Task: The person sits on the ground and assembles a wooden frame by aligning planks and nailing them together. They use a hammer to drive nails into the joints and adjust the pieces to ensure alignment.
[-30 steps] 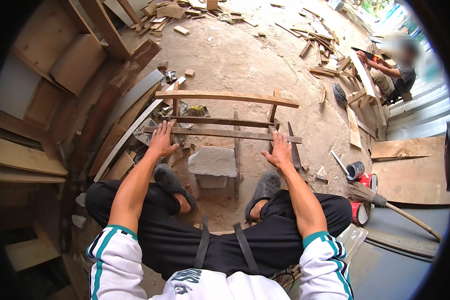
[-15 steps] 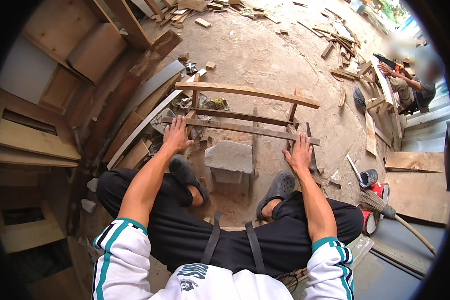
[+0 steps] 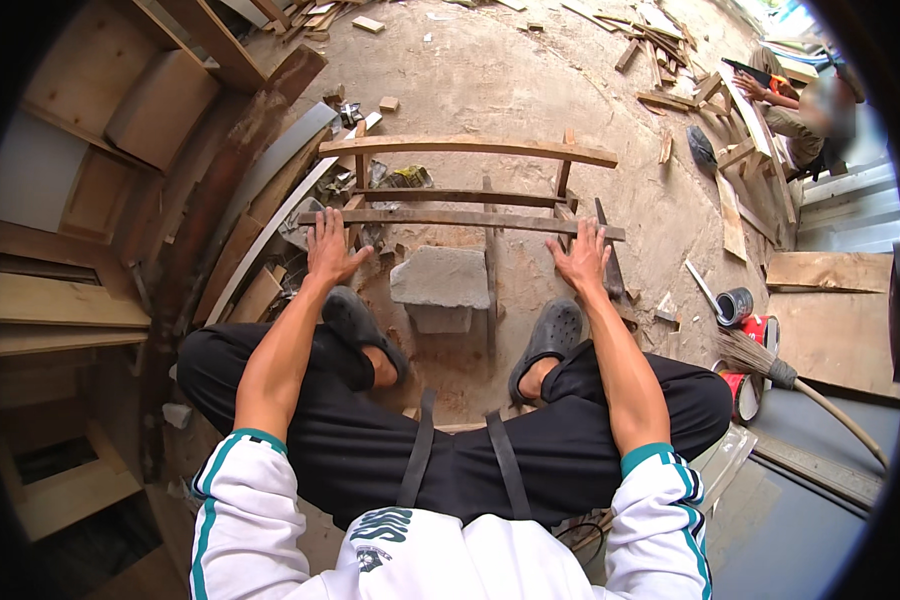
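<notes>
Two flat palms pin the nearest rail of a rough wooden ladder-like frame point(image 3: 460, 218) lying on the dirt floor point(image 3: 490, 80); I see my left hand point(image 3: 328, 250) and right hand point(image 3: 582, 258) spread open, likely steadying it over the grey stone block point(image 3: 440, 285)

**Setting: open-air carpentry workshop**

Bare dirt floor point(image 3: 530, 80) littered with wood offcuts point(image 3: 660, 40). Stacked planks and wooden frames point(image 3: 60, 290) along the left. A part-built slatted wooden frame point(image 3: 470, 180) lies on the ground. Paint tins point(image 3: 735, 305) and a broom point(image 3: 760, 360) at right. A second person point(image 3: 805, 110) handles boards nearby.
</notes>
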Available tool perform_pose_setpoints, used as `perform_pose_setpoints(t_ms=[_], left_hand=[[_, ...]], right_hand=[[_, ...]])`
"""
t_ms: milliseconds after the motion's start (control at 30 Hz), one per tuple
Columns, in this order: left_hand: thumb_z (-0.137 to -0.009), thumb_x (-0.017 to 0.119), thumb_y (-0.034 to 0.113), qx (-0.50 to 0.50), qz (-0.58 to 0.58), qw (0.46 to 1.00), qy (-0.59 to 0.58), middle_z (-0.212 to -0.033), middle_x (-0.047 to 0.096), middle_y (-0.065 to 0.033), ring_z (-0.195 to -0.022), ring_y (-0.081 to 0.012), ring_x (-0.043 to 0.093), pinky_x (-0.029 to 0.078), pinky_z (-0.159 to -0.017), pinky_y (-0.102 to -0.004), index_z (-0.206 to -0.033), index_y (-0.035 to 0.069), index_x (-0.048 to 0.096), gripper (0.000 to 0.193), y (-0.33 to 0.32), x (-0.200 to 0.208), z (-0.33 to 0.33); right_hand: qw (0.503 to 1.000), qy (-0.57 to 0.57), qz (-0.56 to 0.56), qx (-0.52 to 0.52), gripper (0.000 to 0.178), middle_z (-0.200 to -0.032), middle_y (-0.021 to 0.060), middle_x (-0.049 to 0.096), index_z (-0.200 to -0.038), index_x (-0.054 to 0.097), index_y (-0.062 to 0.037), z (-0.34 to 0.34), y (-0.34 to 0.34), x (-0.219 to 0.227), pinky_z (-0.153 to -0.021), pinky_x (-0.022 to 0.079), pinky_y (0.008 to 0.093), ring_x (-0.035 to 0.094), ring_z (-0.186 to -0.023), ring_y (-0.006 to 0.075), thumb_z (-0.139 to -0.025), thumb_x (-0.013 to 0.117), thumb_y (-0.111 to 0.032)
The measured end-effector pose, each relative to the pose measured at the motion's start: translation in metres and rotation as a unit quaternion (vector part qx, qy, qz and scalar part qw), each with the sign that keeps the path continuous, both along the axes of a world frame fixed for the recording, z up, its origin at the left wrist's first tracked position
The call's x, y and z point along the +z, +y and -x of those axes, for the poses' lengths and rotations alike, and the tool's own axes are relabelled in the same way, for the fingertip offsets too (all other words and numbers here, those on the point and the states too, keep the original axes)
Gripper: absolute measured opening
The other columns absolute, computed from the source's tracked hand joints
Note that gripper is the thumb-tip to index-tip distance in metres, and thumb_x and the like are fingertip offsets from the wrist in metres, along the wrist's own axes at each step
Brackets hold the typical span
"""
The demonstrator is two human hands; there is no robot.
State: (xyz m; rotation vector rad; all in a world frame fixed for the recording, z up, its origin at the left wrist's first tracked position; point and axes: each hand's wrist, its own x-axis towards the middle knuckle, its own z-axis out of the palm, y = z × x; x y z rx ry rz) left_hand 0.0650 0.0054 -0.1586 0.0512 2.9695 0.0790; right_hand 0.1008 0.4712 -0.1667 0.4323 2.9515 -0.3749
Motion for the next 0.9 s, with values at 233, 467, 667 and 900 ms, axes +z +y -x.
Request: perform_pose_setpoints(t_ms=[233, 467, 667, 900], left_hand=[[-0.089, 0.063, 0.042, -0.278, -0.045, 0.947, 0.155, -0.156, 0.033, -0.0153, -0.148, -0.0284, 0.022, 0.014, -0.121, -0.0442, -0.147, 0.002, 0.038, 0.075, 0.044, -0.027, -0.05], [-0.091, 0.063, 0.03, -0.379, -0.166, 0.909, 0.046, -0.142, 0.051, -0.0136, -0.134, -0.0287, 0.044, 0.031, -0.114, -0.0413, -0.137, 0.006, 0.05, 0.053, 0.094, -0.042, -0.078], [-0.091, 0.063, 0.024, -0.256, -0.213, 0.918, 0.214, -0.097, 0.061, -0.0104, -0.097, -0.0308, 0.057, 0.042, -0.087, -0.0426, -0.099, 0.007, 0.059, 0.019, 0.061, -0.02, -0.05], [-0.094, 0.058, 0.025, 0.181, -0.219, 0.888, 0.36, -0.092, 0.06, -0.0102, -0.09, -0.0321, 0.058, 0.044, -0.081, -0.0443, -0.094, 0.009, 0.06, 0.017, -0.045, -0.024, -0.034]], right_hand=[[0.919, 0.293, 0.065, -0.258, 0.068, -0.144, 0.0226, 0.046, -0.143, 0.039, -0.0034, -0.059, 0.054, -0.071, -0.112, 0.031, 0.049, 0.04, -0.136, 0.0389, -0.095, 0.053, -0.049], [0.978, 0.039, -0.02, -0.205, 0.031, -0.112, 0.0194, 0.065, -0.099, 0.064, -0.0047, -0.126, 0.055, -0.082, -0.089, 0.046, 0.0503, 0.06, -0.109, 0.0368, -0.092, 0.061, -0.035], [0.985, 0.017, 0.13, 0.114, 0.031, -0.091, 0.0193, 0.067, -0.086, 0.063, -0.006, -0.07, -0.03, -0.057, -0.073, 0.051, 0.0491, 0.065, -0.087, 0.0378, -0.091, 0.061, -0.036], [0.912, 0.163, 0.139, 0.35, 0.025, -0.093, 0.0127, 0.063, -0.094, 0.063, -0.0076, -0.016, -0.159, -0.023, -0.074, 0.051, 0.0442, 0.062, -0.088, 0.0329, -0.085, 0.072, -0.03]])
